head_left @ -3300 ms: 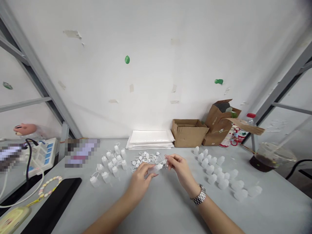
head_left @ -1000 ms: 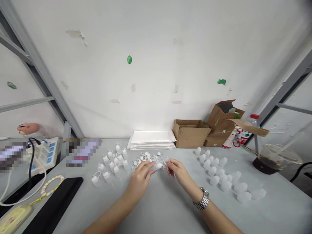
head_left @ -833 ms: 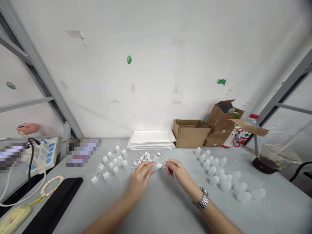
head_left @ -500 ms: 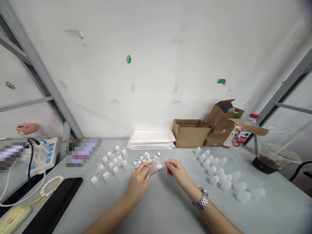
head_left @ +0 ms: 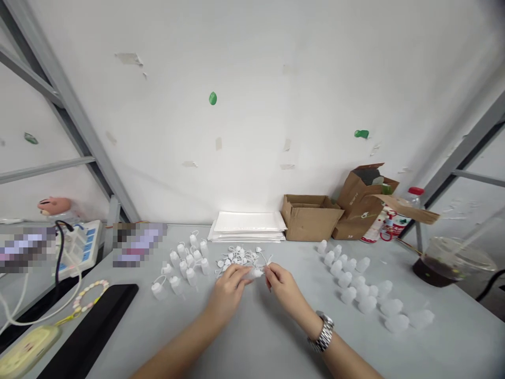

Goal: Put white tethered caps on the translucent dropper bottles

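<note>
My left hand (head_left: pixel 229 288) is closed round a small translucent plastic bottle (head_left: pixel 256 273), which lies on its side with its neck toward the right. My right hand (head_left: pixel 279 280) pinches at the neck end, on what looks like a white looped cap; the fingers mostly hide it. Just behind the hands lies a loose pile of white looped caps (head_left: pixel 239 256). Several bottles with white caps and loops (head_left: pixel 191 275) stand in a group to the left. To the right are several translucent bottles without caps (head_left: pixel 367 303).
White padded envelopes (head_left: pixel 248 227) are stacked against the wall, beside an open cardboard box (head_left: pixel 313 223) and a brown paper bag (head_left: pixel 355 213). A plastic drink cup (head_left: pixel 445 266) stands far right. Along the left lie a black pad (head_left: pixel 94 326), a beaded bracelet (head_left: pixel 77 302) and a power strip (head_left: pixel 89 242).
My right fingers have moved in against the bottle's neck end. The left hand keeps its hold. The whole view has shifted slightly.
</note>
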### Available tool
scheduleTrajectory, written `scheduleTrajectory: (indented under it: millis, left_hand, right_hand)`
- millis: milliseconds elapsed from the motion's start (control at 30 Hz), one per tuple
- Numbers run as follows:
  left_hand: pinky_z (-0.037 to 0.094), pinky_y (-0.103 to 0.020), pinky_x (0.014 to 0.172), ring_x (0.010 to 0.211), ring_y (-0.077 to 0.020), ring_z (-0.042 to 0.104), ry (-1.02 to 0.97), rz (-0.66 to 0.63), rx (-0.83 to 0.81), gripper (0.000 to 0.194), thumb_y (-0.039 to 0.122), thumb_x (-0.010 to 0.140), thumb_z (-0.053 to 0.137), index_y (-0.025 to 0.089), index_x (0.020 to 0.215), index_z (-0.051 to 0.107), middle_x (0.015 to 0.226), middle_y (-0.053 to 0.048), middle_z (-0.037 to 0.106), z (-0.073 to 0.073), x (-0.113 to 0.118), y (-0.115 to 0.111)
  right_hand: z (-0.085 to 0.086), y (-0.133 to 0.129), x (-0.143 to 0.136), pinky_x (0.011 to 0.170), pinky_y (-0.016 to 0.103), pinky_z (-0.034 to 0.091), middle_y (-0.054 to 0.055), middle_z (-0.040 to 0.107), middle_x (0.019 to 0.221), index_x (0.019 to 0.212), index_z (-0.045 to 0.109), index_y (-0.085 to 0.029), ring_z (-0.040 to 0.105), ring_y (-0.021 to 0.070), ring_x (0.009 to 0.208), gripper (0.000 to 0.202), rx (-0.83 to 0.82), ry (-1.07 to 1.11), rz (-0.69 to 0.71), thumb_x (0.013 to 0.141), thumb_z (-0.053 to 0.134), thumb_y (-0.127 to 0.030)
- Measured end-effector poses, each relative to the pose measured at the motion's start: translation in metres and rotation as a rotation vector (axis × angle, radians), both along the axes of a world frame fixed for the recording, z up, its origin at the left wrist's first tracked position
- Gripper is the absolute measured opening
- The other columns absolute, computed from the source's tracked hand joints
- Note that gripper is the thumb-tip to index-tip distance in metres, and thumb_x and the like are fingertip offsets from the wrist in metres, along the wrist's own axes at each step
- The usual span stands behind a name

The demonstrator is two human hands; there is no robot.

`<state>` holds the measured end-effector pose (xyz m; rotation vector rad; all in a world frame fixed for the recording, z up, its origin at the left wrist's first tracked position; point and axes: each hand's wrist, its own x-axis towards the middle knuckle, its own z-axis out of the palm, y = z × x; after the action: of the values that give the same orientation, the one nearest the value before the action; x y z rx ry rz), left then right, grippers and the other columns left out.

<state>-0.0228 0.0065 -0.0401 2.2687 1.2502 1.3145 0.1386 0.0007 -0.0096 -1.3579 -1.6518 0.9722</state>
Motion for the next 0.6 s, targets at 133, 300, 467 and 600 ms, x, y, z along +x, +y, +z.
scheduleTrajectory:
  millis: [133,300,467,600]
  left_hand:
    - [0.052,-0.031,0.079,0.090,-0.0152,0.061,0.130,0.054,-0.006,0.029,0.012,0.081,0.043,0.025,0.102,0.058,0.096,-0.002,0.064,0.012,-0.002,-0.007]
    - [0.041,-0.038,0.096,0.106,-0.0179,0.054,0.090,0.340,-0.018,0.029,0.019,0.082,0.043,0.027,0.106,0.056,0.109,-0.001,0.063,0.029,-0.030,-0.048]
    - [0.050,-0.036,0.080,0.094,-0.0218,0.060,-0.051,0.691,-0.200,0.026,0.042,0.073,0.056,0.024,0.089,0.064,0.097,-0.003,0.066,0.014,-0.083,-0.087]
    - [0.044,-0.046,0.084,0.092,-0.0271,0.059,0.042,0.830,-0.319,0.029,0.046,0.068,0.058,0.025,0.087,0.066,0.088,-0.004,0.069,-0.013,-0.111,-0.094]
  right_hand:
    - [0.004,-0.007,0.000,0.056,0.024,0.033,-0.004,0.042,0.053,0.057,0.041,-0.020,0.041,0.0120,0.054,0.038,0.030,0.053,0.079,0.086,0.034,-0.043]
    - [0.007,-0.010,0.007,0.055,0.024,0.036,-0.003,0.044,0.058,0.070,0.050,-0.019,0.043,0.0121,0.054,0.038,0.052,0.175,0.125,0.087,0.032,-0.048]
    - [0.002,-0.006,0.008,0.053,0.025,0.036,-0.003,0.042,0.053,0.068,0.050,-0.019,0.043,0.0125,0.051,0.041,0.013,0.192,0.067,0.085,0.033,-0.052]
    - [-0.003,-0.008,-0.001,0.053,0.025,0.036,-0.003,0.042,0.052,0.068,0.051,-0.019,0.043,0.0131,0.051,0.043,-0.051,0.140,0.127,0.084,0.033,-0.055]
